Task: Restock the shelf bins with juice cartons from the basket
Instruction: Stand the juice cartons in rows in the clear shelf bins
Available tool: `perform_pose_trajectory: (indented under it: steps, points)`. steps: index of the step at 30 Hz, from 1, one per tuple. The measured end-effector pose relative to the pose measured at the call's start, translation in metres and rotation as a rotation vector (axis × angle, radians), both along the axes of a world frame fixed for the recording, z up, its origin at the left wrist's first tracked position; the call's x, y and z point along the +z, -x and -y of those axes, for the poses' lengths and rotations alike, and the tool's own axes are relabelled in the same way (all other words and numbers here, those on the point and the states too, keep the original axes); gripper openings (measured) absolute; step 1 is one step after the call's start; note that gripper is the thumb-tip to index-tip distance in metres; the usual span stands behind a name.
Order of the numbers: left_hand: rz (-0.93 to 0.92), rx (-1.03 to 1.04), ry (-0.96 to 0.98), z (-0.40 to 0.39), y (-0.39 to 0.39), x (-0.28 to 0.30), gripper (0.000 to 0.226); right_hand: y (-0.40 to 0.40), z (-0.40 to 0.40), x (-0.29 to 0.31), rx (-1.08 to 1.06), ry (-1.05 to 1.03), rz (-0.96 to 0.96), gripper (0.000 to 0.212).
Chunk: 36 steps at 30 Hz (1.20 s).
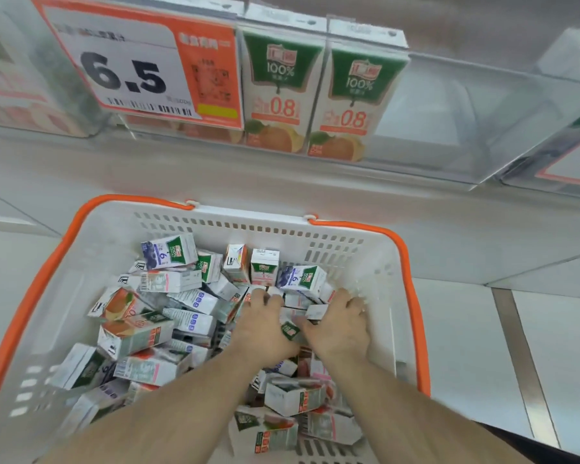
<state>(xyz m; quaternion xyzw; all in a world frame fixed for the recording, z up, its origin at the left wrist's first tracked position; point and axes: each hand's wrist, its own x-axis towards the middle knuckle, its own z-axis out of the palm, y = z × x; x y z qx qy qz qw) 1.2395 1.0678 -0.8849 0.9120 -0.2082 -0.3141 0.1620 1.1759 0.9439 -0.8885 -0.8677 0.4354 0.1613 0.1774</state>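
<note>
A white basket (365, 262) with orange handles sits low in front of me, holding several small juice cartons in a loose heap. Both hands reach into its right half. My left hand (263, 324) presses down among the cartons with fingers curled. My right hand (342, 321) lies beside it, fingers spread over a white carton (317, 311). A green-topped carton (290, 331) shows between the two hands; which hand holds it I cannot tell. Above, a clear shelf bin (449, 105) holds two upright orange-juice cartons (275, 92) at its left side.
A large orange price tag (138, 72) reading 6.5 hangs on the bin front at upper left. Another clear bin (31, 78) stands at far left and one with a tag (576, 155) at far right. Pale floor tiles surround the basket.
</note>
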Motion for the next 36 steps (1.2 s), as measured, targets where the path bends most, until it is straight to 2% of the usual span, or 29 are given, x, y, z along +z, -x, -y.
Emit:
perform_pose_trajectory:
  steps: [2, 4, 7, 9, 11, 14, 16, 19, 24, 27, 29, 32, 36]
  points:
    - [-0.001, 0.079, 0.047, -0.019, -0.008, 0.015, 0.070, -0.004, -0.004, -0.001, -0.077, 0.011, -0.027, 0.092]
    - [-0.019, 0.231, 0.126, -0.037, -0.013, 0.034, 0.052, -0.009, -0.010, 0.001, -0.120, 0.017, -0.047, 0.089]
    - [-0.265, 0.682, 0.387, -0.054, -0.019, 0.070, 0.014, -0.017, -0.013, 0.007, -0.168, -0.019, -0.046, 0.096]
    - [-0.548, 0.978, 0.567, -0.063, -0.026, 0.088, 0.021, -0.021, -0.006, 0.012, -0.181, -0.068, -0.014, 0.095]
    - [-0.748, 1.067, 0.659, -0.074, -0.033, 0.099, 0.034, -0.024, 0.002, 0.021, -0.178, -0.139, 0.023, 0.086]
    - [-0.874, 1.099, 0.755, -0.078, -0.032, 0.118, 0.040, -0.015, 0.009, 0.043, -0.172, -0.197, 0.081, 0.073]
    - [-0.920, 1.145, 0.815, -0.075, -0.027, 0.132, 0.043, -0.005, 0.015, 0.057, -0.156, -0.194, 0.131, 0.074]
    - [-0.903, 1.113, 0.795, -0.068, -0.017, 0.150, 0.043, 0.006, 0.027, 0.086, -0.206, -0.232, 0.256, 0.065]
    - [-0.840, 0.920, 0.664, -0.062, -0.015, 0.183, 0.025, 0.007, 0.035, 0.157, -0.275, -0.434, 0.467, 0.015]
    - [-0.758, 0.812, 0.691, -0.060, -0.023, 0.194, 0.024, 0.008, 0.027, 0.201, -0.262, -0.588, 0.501, 0.011]
    - [-0.659, 0.714, 0.692, -0.056, -0.023, 0.217, 0.021, 0.006, 0.022, 0.232, -0.182, -0.605, 0.504, 0.012]
    - [-0.480, 0.474, 0.665, -0.053, -0.023, 0.254, 0.027, 0.003, 0.014, 0.276, -0.054, -0.596, 0.546, 0.013]
    - [-0.361, 0.166, 0.593, -0.058, -0.033, 0.288, 0.020, -0.001, -0.001, 0.326, 0.076, -0.613, 0.645, 0.012]
